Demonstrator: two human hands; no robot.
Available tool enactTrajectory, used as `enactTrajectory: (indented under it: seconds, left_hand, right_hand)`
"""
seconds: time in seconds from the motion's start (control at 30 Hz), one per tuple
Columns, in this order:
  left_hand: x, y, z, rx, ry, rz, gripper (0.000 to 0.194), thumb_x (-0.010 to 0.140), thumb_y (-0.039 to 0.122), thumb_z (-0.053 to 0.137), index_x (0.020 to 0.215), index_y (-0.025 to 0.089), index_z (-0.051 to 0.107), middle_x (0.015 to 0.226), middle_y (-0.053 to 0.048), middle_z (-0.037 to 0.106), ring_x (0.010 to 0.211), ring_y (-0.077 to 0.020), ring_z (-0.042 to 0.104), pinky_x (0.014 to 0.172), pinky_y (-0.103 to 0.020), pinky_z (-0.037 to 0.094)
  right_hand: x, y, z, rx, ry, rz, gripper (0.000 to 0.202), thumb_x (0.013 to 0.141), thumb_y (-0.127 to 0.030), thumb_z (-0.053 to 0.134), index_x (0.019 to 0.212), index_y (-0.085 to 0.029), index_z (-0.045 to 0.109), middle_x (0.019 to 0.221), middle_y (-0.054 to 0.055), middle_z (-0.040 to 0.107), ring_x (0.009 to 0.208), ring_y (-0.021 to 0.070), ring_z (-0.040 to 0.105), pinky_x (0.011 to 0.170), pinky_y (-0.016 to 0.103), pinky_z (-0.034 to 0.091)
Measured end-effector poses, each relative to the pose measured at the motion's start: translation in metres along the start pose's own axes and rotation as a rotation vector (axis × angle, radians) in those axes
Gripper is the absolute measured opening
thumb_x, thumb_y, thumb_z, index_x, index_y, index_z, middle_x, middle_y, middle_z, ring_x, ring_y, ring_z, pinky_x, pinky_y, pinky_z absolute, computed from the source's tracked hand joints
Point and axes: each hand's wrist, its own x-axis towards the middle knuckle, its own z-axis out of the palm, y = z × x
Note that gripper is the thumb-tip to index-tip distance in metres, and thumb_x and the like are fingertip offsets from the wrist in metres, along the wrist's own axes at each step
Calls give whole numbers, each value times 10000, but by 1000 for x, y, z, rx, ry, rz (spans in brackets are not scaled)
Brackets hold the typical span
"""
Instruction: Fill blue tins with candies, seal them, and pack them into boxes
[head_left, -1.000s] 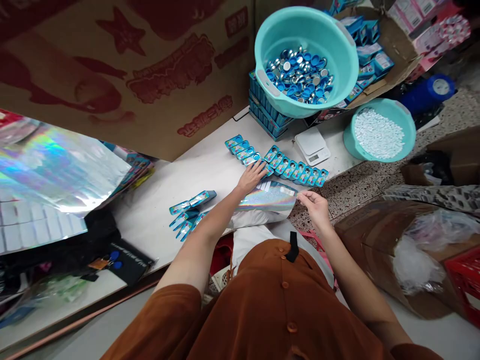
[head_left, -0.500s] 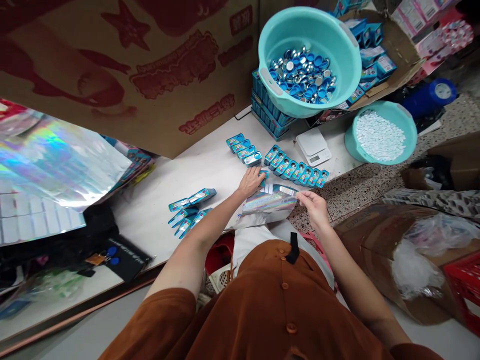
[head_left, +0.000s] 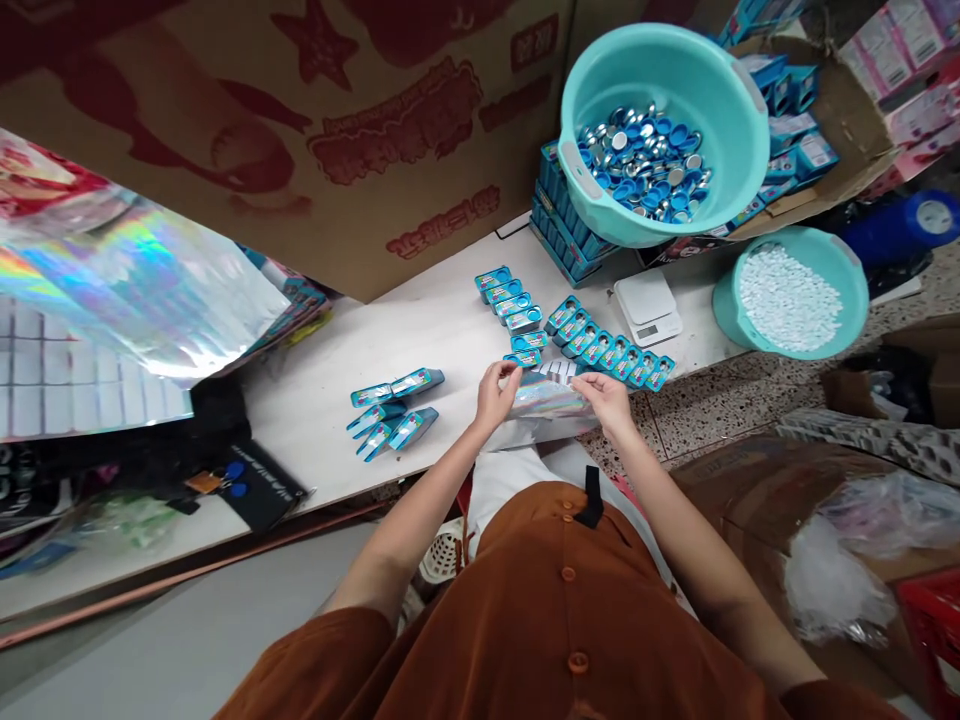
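Observation:
My left hand [head_left: 496, 394] is closed, its fingertips at the near edge of a small blue printed box [head_left: 523, 358]; whether something thin is between them cannot be seen. To the right, the thumb and finger of my right hand [head_left: 606, 402] pinch the edge of a shiny label sheet [head_left: 551, 396] with white labels on it. This sheet lies at the table's front edge, partly over my lap. Behind my hands stand a row of blue boxes with round windows [head_left: 606, 348] and a shorter row of similar boxes [head_left: 513, 301].
A turquoise basin of blue and silver lids [head_left: 574, 160] rests on stacked boxes beside a white scale [head_left: 646, 305]. A smaller tub holds white pieces [head_left: 791, 295]. More blue boxes [head_left: 390, 405] lie at left. A big carton [head_left: 420, 200] stands behind; iridescent sheets [head_left: 150, 290] are far left.
My left hand has drawn back from on top of a small blue box to its near edge, uncovering two boxes. My right hand has moved inward along the sheet. The view has shifted slightly.

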Motion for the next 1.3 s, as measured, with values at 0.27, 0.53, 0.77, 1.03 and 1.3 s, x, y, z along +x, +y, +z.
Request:
enactTrajectory:
  seconds: [0.27,0.53,0.77,1.03,1.3]
  left_hand:
    - [8,-13,-5,-590,-4,-492,465,694,552,690,939,158,657,871,-58,677,708,-126,620,654,-252,482]
    - [15,-24,-13,-681,37,-527,394,567,433,805,789,143,656,680,-12,650,597,-91,568,640,-239,468]
    - [23,-31,-8,-517,165,-482,292,648,405,741,759,149,655,669,-12,641,623,-116,575,645,-253,458]
    - [30,-35,-5,-528,199,-536,233,694,358,711,753,145,634,705,-17,642,640,-113,580,636,-243,454]
    - [33,-36,-5,-515,195,-539,234,684,363,716,727,154,621,653,-1,610,567,-93,519,580,-225,419]
  right_hand:
    - [33,-3,48,-37,-205,25,356,587,-509,712,728,-185,665,716,33,689,625,142,563,574,263,413]
    - [58,12,67,-38,-202,26,303,585,-447,720,720,-179,674,712,29,698,659,153,598,618,266,449]
    - [80,38,75,-181,-114,-48,247,651,-428,661,712,-190,687,714,8,695,652,150,600,659,263,459]
    - [87,28,85,-530,-46,-128,164,722,-353,634,697,-206,702,657,-6,683,622,165,605,613,260,425]
    - [80,24,87,-660,-15,-181,124,751,-313,625,699,-230,701,705,7,704,662,182,617,618,275,417]
